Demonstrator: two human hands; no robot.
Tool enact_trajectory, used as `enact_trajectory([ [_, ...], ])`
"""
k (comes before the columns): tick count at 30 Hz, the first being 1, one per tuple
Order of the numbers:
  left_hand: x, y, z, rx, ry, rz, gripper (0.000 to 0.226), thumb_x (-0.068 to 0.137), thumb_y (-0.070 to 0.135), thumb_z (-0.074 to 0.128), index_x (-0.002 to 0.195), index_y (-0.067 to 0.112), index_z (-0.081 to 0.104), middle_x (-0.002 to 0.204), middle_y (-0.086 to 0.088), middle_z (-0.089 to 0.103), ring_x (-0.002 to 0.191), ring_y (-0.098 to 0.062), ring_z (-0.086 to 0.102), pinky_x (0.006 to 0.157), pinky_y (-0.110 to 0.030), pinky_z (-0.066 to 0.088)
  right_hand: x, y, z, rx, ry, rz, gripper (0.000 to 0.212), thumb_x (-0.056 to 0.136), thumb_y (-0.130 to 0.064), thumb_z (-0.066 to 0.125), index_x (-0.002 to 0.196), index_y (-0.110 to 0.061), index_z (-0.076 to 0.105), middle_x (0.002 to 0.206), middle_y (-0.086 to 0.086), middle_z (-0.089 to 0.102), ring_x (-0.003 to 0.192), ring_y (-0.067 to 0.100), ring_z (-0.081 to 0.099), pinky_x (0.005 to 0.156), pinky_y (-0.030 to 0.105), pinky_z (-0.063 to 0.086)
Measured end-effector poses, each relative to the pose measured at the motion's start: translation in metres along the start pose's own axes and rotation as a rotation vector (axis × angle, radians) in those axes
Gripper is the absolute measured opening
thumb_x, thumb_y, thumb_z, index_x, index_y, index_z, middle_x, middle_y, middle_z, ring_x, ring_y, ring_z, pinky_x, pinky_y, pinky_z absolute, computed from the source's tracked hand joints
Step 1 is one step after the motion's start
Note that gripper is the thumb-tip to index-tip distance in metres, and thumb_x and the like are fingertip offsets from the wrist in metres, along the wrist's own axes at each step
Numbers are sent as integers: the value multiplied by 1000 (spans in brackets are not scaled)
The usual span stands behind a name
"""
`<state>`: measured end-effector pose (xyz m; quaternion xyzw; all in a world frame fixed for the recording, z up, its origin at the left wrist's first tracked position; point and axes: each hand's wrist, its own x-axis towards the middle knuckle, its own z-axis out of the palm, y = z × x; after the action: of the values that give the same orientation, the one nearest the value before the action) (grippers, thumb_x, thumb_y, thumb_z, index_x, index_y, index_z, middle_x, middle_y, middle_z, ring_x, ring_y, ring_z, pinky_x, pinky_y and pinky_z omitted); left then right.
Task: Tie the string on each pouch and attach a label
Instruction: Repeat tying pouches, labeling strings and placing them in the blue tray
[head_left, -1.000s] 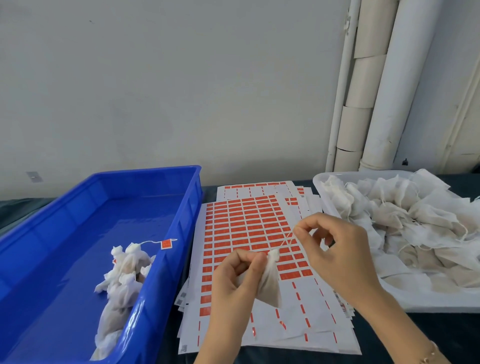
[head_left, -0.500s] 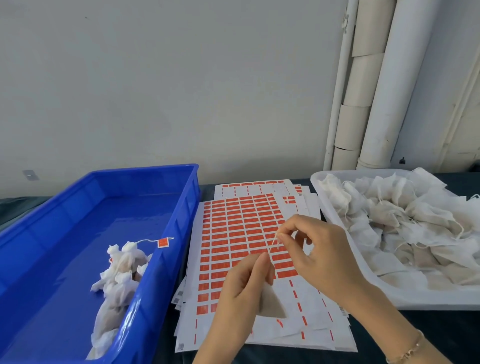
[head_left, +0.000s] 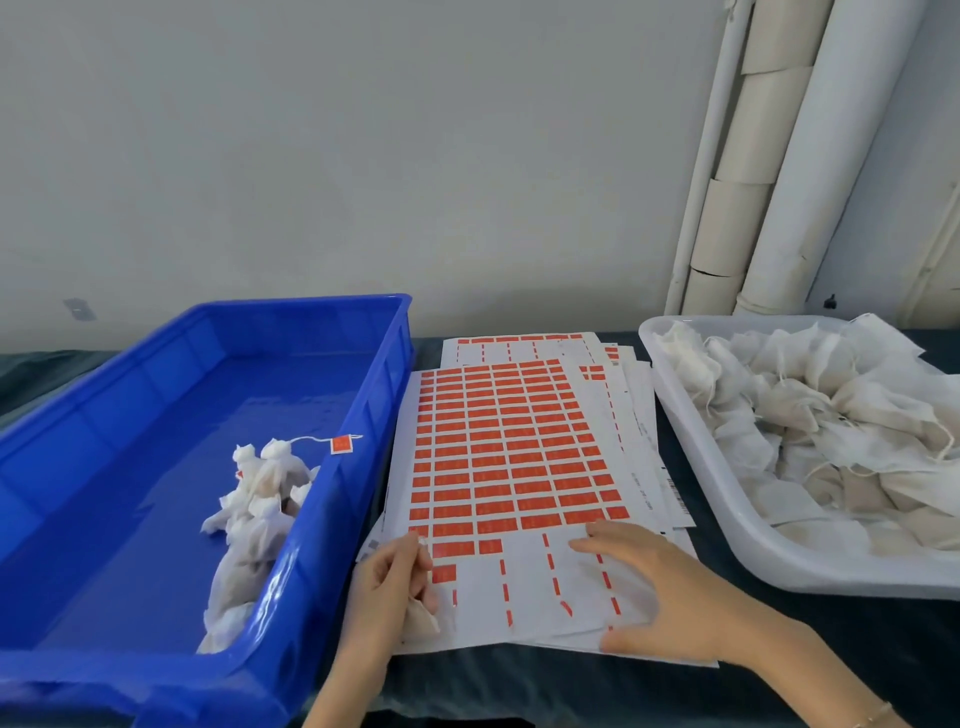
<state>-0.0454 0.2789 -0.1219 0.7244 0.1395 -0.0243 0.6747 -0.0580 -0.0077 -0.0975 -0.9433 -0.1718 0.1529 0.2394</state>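
Blue plastic bin, filling the lower left of the frame, holds only a small heap of finished pouches, and one of them shows an orange label on its string. At the right edge, the white tray is piled high with loose pouches, so most of the job looks to be still ahead. Between the two, in the centre, lies a stack of label sheets; the top sheet's lower rows are mostly peeled. The left hand, low and left of centre, curls its fingers round one pouch over the sheet's near left corner. Whether its string is already knotted cannot be told. The right hand lies spread on the sheet, fingers straight and holding nothing, its tips near the last full row. This pouch probably now needs its label.
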Motion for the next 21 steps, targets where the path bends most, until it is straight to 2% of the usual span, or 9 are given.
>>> enact_trajectory([
  [5, 2, -9, 1, -71, 28, -1, 36, 94, 34, 53, 82, 1, 64, 81, -20, 70, 67, -30, 66, 62, -27, 58, -5, 3, 4, 1, 96, -6, 67, 69, -66, 68, 127, -60, 34, 141, -39, 17, 135, -9, 17, 117, 30, 19],
  [10, -2, -7, -2, -109, -19, 34, 42, 84, 42, 54, 78, 1, 63, 77, -28, 65, 49, -22, 58, 62, -28, 57, -6, 1, 5, -42, 203, -8, 56, 75, -61, 66, 117, -64, 29, 130, -43, 21, 127, -13, 23, 114, 22, 20],
  [13, -1, -10, -1, -102, -16, 50, 41, 93, 33, 52, 81, -5, 61, 81, -35, 60, 51, -24, 56, 66, -33, 57, -6, -5, 5, -143, 279, -74, 52, 76, -68, 59, 119, -62, 29, 131, -44, 22, 123, -22, 19, 116, 24, 21],
  [15, 1, -13, -1, -103, -3, 55, 38, 94, 30, 52, 81, -5, 62, 79, -27, 66, 54, -26, 60, 67, -33, 57, -4, -3, 10, -159, 547, -165, 61, 72, -67, 60, 128, -45, 45, 137, -30, 36, 129, -7, 31, 112, 39, 35],
  [16, 1, -13, 0, -104, 2, 56, 37, 94, 29, 53, 81, -4, 63, 77, -22, 69, 56, -26, 62, 65, -31, 57, -3, -4, 14, -125, 688, -170, 71, 70, -65, 64, 131, -33, 49, 140, -19, 42, 130, 3, 37, 109, 43, 36],
  [17, 1, -13, 0, -108, 1, 59, 36, 94, 29, 53, 79, -2, 63, 72, -18, 69, 54, -25, 62, 62, -29, 58, 0, -6, 18, -37, 797, -109, 82, 65, -64, 69, 135, -28, 45, 142, -12, 43, 130, 8, 38, 108, 42, 34],
  [19, 0, -13, 1, -120, -7, 75, 36, 94, 29, 52, 72, 2, 61, 64, -16, 63, 44, -18, 55, 57, -28, 56, 6, -20, 25, 254, 890, 93, 103, 56, -64, 75, 141, -34, 25, 146, -11, 35, 128, 4, 35, 106, 36, 30],
  [21, -2, -13, 1, -133, -5, 88, 37, 94, 30, 51, 69, 5, 60, 61, -14, 60, 41, -15, 52, 57, -29, 55, 16, -32, 37, 386, 850, 156, 107, 52, -67, 74, 139, -43, 16, 146, -15, 32, 126, 0, 32, 105, 35, 31],
])
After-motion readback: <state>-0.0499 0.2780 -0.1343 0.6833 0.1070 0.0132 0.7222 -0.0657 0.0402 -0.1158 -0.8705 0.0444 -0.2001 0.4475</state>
